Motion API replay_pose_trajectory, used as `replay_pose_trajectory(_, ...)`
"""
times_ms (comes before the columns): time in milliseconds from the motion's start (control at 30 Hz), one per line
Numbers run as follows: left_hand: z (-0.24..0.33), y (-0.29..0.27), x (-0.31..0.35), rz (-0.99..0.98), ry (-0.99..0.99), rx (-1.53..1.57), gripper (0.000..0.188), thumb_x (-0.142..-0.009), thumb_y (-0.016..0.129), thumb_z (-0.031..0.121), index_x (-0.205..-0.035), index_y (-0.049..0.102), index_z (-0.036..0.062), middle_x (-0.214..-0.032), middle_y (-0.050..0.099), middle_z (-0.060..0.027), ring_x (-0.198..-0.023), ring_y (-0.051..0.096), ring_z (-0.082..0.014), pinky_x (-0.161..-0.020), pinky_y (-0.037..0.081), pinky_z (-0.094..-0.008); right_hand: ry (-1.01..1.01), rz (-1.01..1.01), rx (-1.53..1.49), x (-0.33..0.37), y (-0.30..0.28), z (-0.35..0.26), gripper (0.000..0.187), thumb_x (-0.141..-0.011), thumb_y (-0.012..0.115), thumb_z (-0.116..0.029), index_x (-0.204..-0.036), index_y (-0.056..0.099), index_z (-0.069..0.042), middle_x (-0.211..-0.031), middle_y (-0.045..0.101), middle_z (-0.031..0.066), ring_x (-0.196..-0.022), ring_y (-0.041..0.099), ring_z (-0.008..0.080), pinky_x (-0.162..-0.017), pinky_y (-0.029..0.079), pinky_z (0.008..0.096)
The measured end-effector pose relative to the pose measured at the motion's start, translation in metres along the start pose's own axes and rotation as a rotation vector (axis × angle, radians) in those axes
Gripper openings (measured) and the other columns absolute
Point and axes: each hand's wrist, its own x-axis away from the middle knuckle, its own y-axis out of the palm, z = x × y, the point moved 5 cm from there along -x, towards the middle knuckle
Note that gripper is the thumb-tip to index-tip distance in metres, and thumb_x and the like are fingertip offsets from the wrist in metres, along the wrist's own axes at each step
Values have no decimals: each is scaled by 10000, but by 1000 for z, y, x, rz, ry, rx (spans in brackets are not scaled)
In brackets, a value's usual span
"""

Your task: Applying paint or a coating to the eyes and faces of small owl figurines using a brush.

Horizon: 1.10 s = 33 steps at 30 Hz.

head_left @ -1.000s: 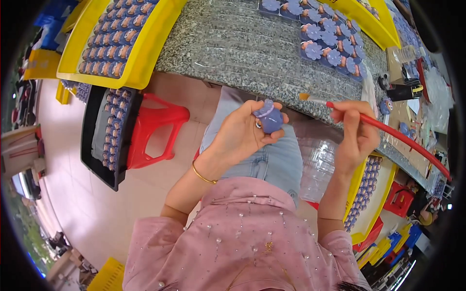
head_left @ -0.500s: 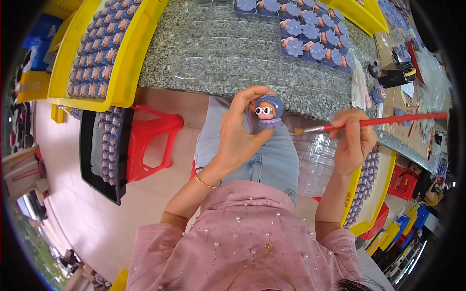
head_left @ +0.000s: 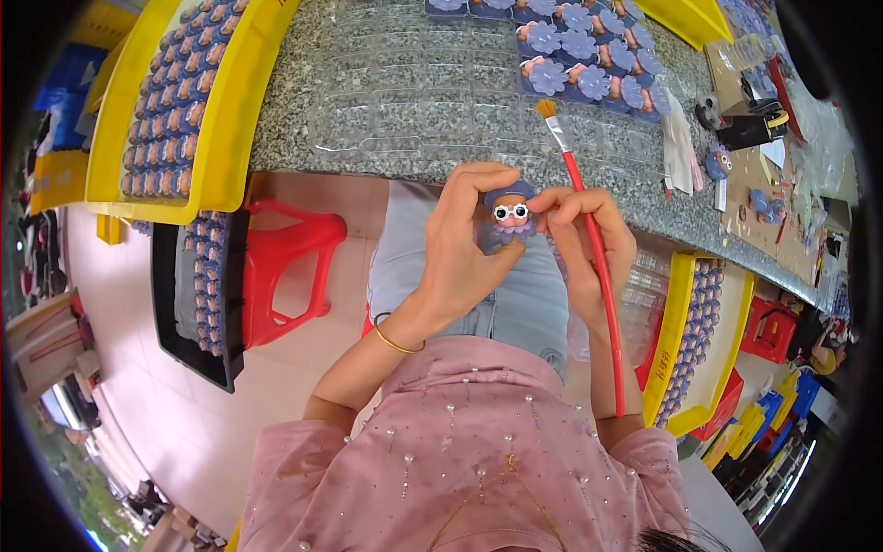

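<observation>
My left hand (head_left: 460,241) grips a small toy figure (head_left: 511,213) between thumb and fingers, above my lap. The figure has a blue-purple cap, white-rimmed goggle eyes and a frilly lilac collar, and its face is turned up. At its right side, the fingertips of my right hand (head_left: 593,241) meet the figure. A red-handled paintbrush (head_left: 600,267) is also held in my right hand; its tan bristles point away over the table's edge, and its handle runs back along my forearm. The exact touch of my right fingertips on the figure is partly hidden.
A clear blister tray (head_left: 405,101) lies on the granite table (head_left: 290,120), with several similar figures (head_left: 589,55) at its right. Yellow bins (head_left: 221,175) of figures stand far left; another yellow bin (head_left: 676,350) is at right. By my left are a red stool (head_left: 303,267) and a black crate (head_left: 225,368).
My right hand has come left to the figure. The brush has swung from pointing left to pointing away from me. The figure has turned slightly in my left hand.
</observation>
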Motion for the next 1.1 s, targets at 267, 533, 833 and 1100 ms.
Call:
replay_pose_trajectory(267,-1,-2,-1,6,49,-69,635,-572,637,-197,-1153,519,29,-1180,458,-96,-1072,534,-188,-856,521,-305,28,17,-108,-1,2,3,92,-918,519,-1,-874,453,-47,-984,618,155,-829,540,120,-783,453,258)
replay_pose_trajectory(533,7,-5,-4,-6,65,-102,612,-581,618,-191,-1150,548,23,-1166,476,-91,-1051,540,-174,-832,504,-280,52,56,-67,-5,-3,-2,46,-934,504,-38,-972,509,-12,-960,626,133,-812,569,127,-757,464,261)
replay_pose_trajectory(833,12,-10,-6,-51,21,-172,588,-593,610,-177,-1142,591,33,-1157,506,-67,-1020,560,-158,-818,489,-267,-281,41,215,-14,-46,-56,402,-920,558,-348,-958,662,39,-831,641,73,-716,567,119,-624,442,241)
replay_pose_trajectory(1100,14,-9,-3,-82,7,-149,596,-603,605,-182,-1159,565,29,-1160,511,-65,-1052,554,-167,-839,504,-281,-442,72,624,-26,-26,-64,205,-884,587,-168,-798,641,10,-753,609,85,-635,530,146,-572,398,251)
